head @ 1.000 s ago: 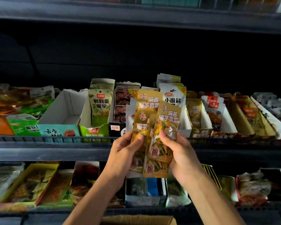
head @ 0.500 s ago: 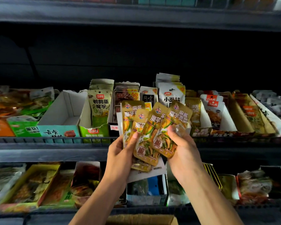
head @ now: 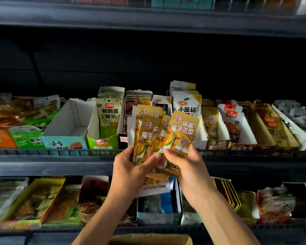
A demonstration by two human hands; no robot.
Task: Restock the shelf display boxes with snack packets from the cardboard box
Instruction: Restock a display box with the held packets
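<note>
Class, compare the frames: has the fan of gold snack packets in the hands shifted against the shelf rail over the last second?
Yes. The gold snack packets have dropped lower, now reaching further below the shelf rail.

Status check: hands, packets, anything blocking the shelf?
Both hands, left and right, gripping fanned gold packets. Held before shelf boxes. Nothing blocking.

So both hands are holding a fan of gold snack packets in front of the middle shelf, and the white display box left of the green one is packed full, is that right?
Not quite. The head view shows the left hand and right hand holding the gold packets before the middle shelf, but the white display box left of the green box looks empty, not full.
</note>
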